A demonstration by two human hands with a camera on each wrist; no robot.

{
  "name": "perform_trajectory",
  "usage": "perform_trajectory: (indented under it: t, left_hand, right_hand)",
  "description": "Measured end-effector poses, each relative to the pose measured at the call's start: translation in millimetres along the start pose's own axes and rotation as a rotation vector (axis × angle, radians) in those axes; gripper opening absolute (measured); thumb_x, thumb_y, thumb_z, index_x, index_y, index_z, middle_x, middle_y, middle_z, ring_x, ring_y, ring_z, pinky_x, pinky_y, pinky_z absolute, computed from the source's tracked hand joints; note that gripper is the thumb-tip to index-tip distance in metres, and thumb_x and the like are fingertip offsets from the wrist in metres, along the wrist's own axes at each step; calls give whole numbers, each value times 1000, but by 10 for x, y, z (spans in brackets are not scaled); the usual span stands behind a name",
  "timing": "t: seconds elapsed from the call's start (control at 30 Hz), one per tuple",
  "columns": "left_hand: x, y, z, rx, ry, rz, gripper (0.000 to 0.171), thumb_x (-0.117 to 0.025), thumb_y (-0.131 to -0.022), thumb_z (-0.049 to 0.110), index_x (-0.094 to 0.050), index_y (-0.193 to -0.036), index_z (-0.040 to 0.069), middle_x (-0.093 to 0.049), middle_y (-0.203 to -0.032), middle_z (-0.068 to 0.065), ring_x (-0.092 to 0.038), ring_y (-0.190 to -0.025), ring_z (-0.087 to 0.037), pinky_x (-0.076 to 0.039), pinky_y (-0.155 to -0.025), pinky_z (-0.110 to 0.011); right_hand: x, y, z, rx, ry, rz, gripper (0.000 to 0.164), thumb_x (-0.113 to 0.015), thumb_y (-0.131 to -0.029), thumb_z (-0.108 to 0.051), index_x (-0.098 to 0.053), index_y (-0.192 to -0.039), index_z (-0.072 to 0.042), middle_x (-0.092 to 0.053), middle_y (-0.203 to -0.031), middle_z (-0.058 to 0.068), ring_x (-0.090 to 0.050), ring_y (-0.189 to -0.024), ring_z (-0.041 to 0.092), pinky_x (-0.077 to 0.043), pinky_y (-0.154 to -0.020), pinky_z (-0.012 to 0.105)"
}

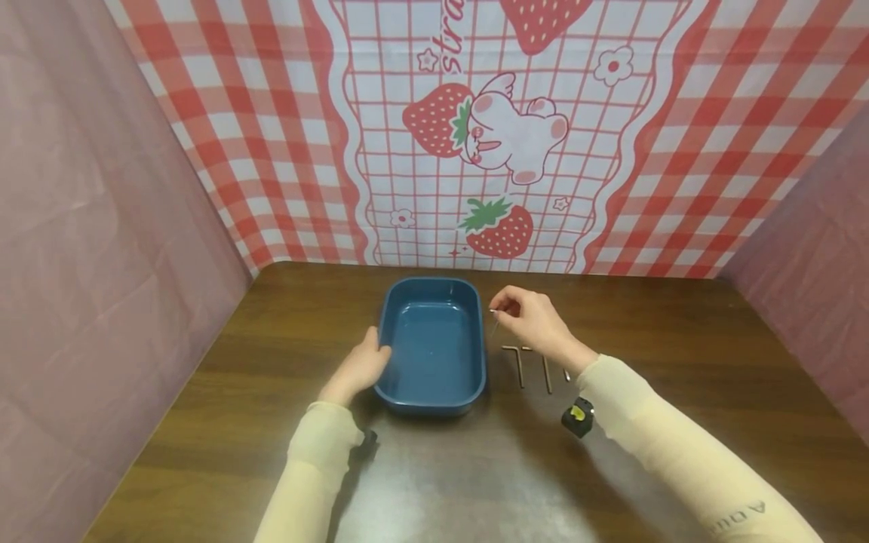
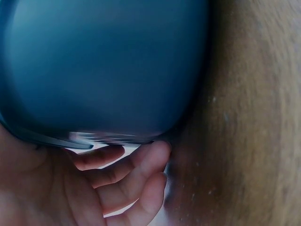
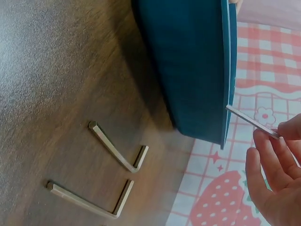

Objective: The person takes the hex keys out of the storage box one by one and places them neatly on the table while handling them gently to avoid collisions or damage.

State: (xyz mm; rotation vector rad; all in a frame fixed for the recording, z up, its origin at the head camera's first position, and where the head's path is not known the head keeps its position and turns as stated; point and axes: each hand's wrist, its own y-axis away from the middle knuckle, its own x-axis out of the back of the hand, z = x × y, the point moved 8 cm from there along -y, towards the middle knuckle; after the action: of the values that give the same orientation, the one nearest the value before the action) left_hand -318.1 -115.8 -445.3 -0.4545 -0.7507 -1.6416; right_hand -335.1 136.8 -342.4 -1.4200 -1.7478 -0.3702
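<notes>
A deep blue rectangular tray point(image 1: 434, 407) lies on the wooden table. My left hand point(image 1: 356, 367) holds its left side, the thumb over the rim and the fingers against the outer wall point(image 2: 108, 70). Beyond the tray's right edge, my right hand point(image 1: 536, 320) pinches a small hex key point(image 3: 251, 121) between thumb and fingertips, raised off the table near the rim. Below that hand lie two L-shaped hex keys, one hex key point(image 3: 113, 148) nearer the tray and another hex key point(image 3: 84, 202) beside it. Further right, a short metal end point(image 1: 567, 374) shows, mostly hidden by the right hand.
The dark wooden table point(image 1: 224, 392) extends around the tray. A red-and-white checked cloth with strawberries point(image 1: 502, 230) hangs behind it, and pink cloth point(image 1: 102, 226) hangs at both sides. A small black device point(image 1: 578, 417) sits at the right wrist.
</notes>
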Motion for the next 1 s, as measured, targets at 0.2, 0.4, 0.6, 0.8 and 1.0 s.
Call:
perform_trajectory:
  t: [0.2,0.4,0.6,0.8,1.0]
  left_hand:
    - [2,-5,0,-10,-13,-2,59,-33,-94,26,-14,-141,-3,-30,-142,-27,-37,-126,-40,-30,-103,-51]
    - [6,-9,1,-17,-15,-1,59,-33,-94,26,-13,-141,-4,-29,-142,-27,-36,-126,-40,-29,-103,-50]
    - [-2,-7,5,-16,-8,-12,60,-33,-94,26,-11,-142,-4,-27,-143,-27,-34,-128,-39,-29,-104,-50]
    - [14,-7,-3,-19,-4,-12,61,-33,-94,26,-11,-142,-4,-25,-144,-26,-32,-129,-39,-27,-105,-50]
    - [12,-16,-5,-24,-16,-14,61,-33,-94,26,-11,-142,-5,-26,-144,-26,-33,-128,-39,-28,-104,-50]
  right_hand:
    - [39,33,78,-22,13,-4,11,-60,-85,-14,-63,-94,-8,-65,-85,4,-56,-76,18,-46,-70,32]
    - [95,81,227,-38,51,1,10,-59,-84,-9,-63,-94,-8,-65,-91,8,-58,-81,21,-47,-74,37]
    - [175,133,346,-36,93,7,10,-59,-85,-8,-65,-93,-7,-64,-92,9,-56,-81,21,-44,-71,36]
    - [233,193,465,-50,124,-5,11,-58,-87,-9,-65,-95,-7,-63,-93,10,-55,-80,21,-43,-70,35]
    - [337,252,573,-62,160,8,10,-57,-88,-10,-64,-94,-7,-63,-90,10,-56,-80,22,-43,-69,37]
